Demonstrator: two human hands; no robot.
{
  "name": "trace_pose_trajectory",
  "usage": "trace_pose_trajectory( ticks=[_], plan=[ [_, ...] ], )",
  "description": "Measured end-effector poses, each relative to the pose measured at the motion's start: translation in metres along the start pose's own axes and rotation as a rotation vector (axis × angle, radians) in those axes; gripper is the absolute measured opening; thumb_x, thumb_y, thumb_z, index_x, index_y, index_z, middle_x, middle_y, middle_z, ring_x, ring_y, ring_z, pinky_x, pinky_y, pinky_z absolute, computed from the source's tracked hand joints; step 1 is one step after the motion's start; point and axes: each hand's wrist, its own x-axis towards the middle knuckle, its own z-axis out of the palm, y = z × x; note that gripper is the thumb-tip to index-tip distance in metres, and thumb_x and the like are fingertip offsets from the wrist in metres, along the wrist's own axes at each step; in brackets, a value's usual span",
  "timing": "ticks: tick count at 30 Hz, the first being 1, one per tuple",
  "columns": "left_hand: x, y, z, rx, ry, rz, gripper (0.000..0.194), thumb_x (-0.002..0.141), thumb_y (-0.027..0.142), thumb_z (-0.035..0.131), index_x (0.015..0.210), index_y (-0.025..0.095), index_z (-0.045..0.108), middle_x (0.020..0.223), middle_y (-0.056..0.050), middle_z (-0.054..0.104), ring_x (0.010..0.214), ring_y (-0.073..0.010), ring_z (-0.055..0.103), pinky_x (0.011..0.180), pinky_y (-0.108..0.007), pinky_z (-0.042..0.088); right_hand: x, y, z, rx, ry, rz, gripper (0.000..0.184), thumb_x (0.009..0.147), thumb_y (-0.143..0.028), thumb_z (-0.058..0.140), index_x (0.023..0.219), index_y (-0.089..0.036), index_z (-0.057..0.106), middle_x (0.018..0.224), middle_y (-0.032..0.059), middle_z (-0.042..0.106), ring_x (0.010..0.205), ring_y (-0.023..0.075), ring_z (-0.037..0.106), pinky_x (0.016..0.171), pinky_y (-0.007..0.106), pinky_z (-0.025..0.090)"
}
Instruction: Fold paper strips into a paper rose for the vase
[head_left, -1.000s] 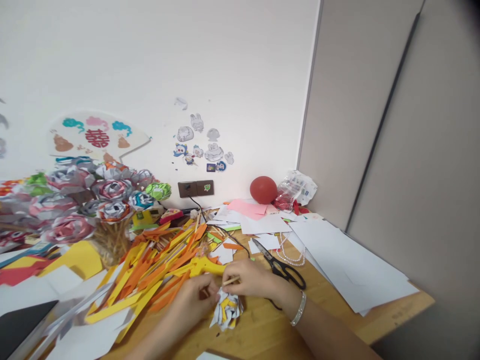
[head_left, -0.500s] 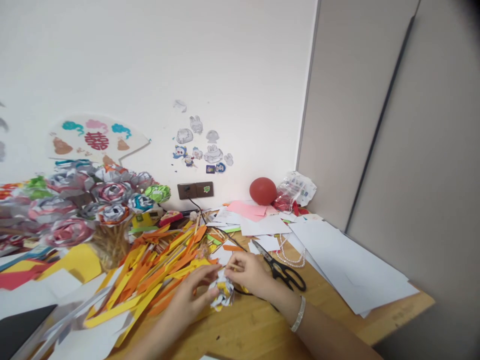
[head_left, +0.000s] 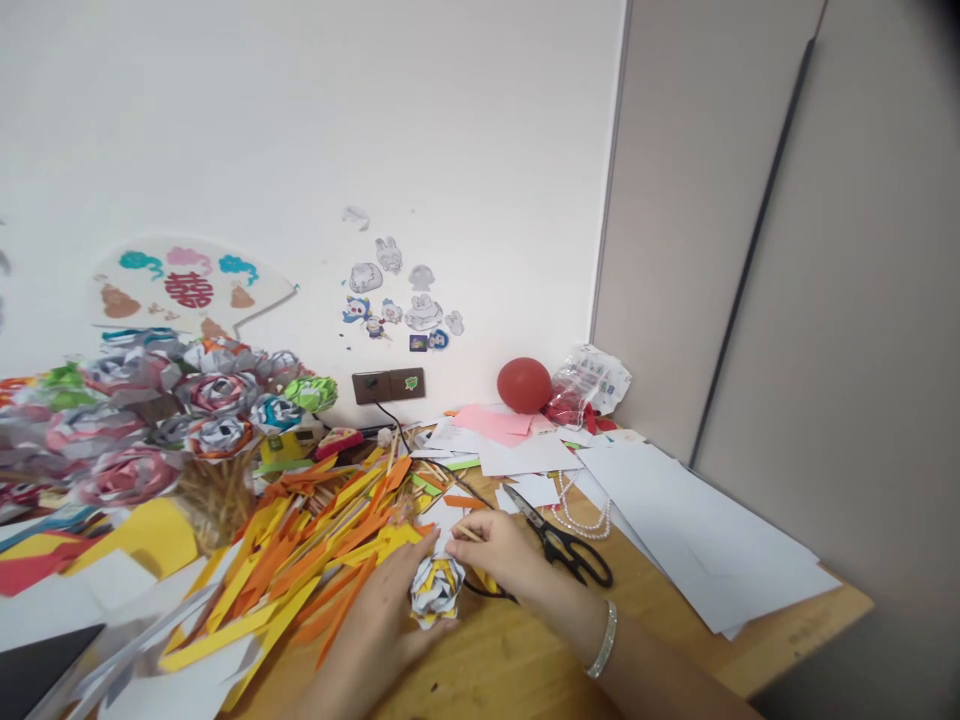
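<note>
Both hands, left point(head_left: 401, 610) and right point(head_left: 487, 550), curl around paper flower point(head_left: 437, 588).

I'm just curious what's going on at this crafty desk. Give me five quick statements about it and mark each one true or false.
1. The left hand holds a white-and-yellow paper flower. True.
2. The scissors lie left of that flower. False: the scissors lie to its right.
3. The right hand pinches a thin stick. True.
4. The balloon is green. False: the balloon is red.
5. A sparkly bracelet circles the right wrist. True.
</note>
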Motion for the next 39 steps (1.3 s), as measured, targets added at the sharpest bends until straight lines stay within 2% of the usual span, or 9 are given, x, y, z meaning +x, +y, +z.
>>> trace_pose_trajectory(
  ticks=[3,7,10,14,20,26,28,33,39],
  plan=[
    [-0.002,0.002,-0.002,0.101,0.009,0.082,0.077,0.059,0.04,0.077,0.128,0.021,0.048,0.116,-0.015,0.065,0.102,-0.0329,0.062,0.086,-0.04,0.051,-0.002,-0.005,-0.003,0.002,-0.022,0.021,0.023,0.062,-0.032,0.071,0.061,-0.015,0.056,0.056,-0.0056,0.048,0.055,0.0088,0.041,0.053,0.021,0.032],
    [-0.002,0.008,-0.004,0.258,0.049,0.121,0.096,0.047,0.042,0.084,0.13,0.022,0.042,0.107,-0.014,0.069,0.092,-0.0331,0.065,0.078,-0.039,0.052,0.0,0.002,-0.001,0.007,0.003,0.07,0.02,0.062,-0.029,0.073,0.063,-0.015,0.059,0.058,-0.0045,0.053,0.057,0.0103,0.047,0.055,0.022,0.037],
    [-0.001,0.01,-0.002,0.325,0.097,0.169,0.081,0.054,0.036,0.08,0.125,0.02,0.044,0.099,-0.013,0.071,0.085,-0.0304,0.067,0.074,-0.037,0.051,0.001,0.009,0.002,-0.108,0.032,0.046,0.012,0.065,-0.022,0.069,0.061,-0.016,0.059,0.056,-0.0046,0.053,0.056,0.0102,0.048,0.055,0.021,0.037],
    [0.001,0.014,-0.001,0.327,0.145,0.245,0.056,0.063,0.02,0.067,0.115,0.02,0.046,0.088,-0.008,0.072,0.073,-0.0245,0.067,0.065,-0.032,0.051,-0.004,0.006,0.004,-0.39,0.088,-0.115,0.004,0.07,-0.017,0.063,0.066,-0.017,0.066,0.063,-0.0022,0.061,0.062,0.0125,0.054,0.059,0.021,0.039],
    [0.003,0.02,-0.004,0.324,0.152,0.25,0.051,0.061,0.014,0.062,0.109,0.021,0.047,0.085,-0.006,0.071,0.071,-0.0233,0.066,0.062,-0.032,0.05,-0.007,-0.004,0.003,-0.424,0.057,0.003,0.008,0.072,-0.017,0.062,0.076,-0.016,0.07,0.071,0.0005,0.068,0.065,0.0138,0.059,0.056,0.02,0.041],
    [0.005,0.019,-0.005,0.34,0.147,0.287,0.047,0.062,0.015,0.061,0.106,0.019,0.047,0.084,-0.006,0.071,0.069,-0.0226,0.066,0.062,-0.032,0.05,-0.012,-0.01,0.002,-0.757,0.048,-0.242,0.011,0.072,-0.011,0.06,0.066,-0.019,0.064,0.067,-0.0023,0.064,0.065,0.0122,0.055,0.058,0.02,0.036],
    [0.004,0.018,-0.005,0.338,0.143,0.28,0.046,0.061,0.014,0.062,0.105,0.02,0.048,0.084,-0.006,0.071,0.071,-0.0227,0.066,0.063,-0.032,0.05,-0.013,-0.01,0.003,-0.725,0.051,-0.247,0.011,0.073,-0.011,0.06,0.069,-0.019,0.065,0.07,-0.0019,0.066,0.067,0.0125,0.057,0.06,0.021,0.037],
    [0.003,0.014,-0.006,0.357,0.167,0.256,0.044,0.063,0.015,0.064,0.103,0.02,0.049,0.082,-0.005,0.069,0.07,-0.0234,0.064,0.063,-0.032,0.049,-0.009,-0.005,0.005,-0.418,0.082,-0.092,0.012,0.074,-0.015,0.062,0.08,-0.019,0.071,0.076,0.0009,0.069,0.072,0.0159,0.062,0.066,0.024,0.046],
    [0.0,0.009,-0.006,0.34,0.181,0.209,0.042,0.063,0.015,0.064,0.102,0.02,0.05,0.083,-0.005,0.068,0.073,-0.0238,0.063,0.065,-0.033,0.048,-0.008,-0.005,0.004,-0.19,0.003,-0.261,0.019,0.068,-0.007,0.061,0.076,-0.02,0.073,0.081,0.0019,0.065,0.082,0.0164,0.061,0.077,0.027,0.048]
  ],
)
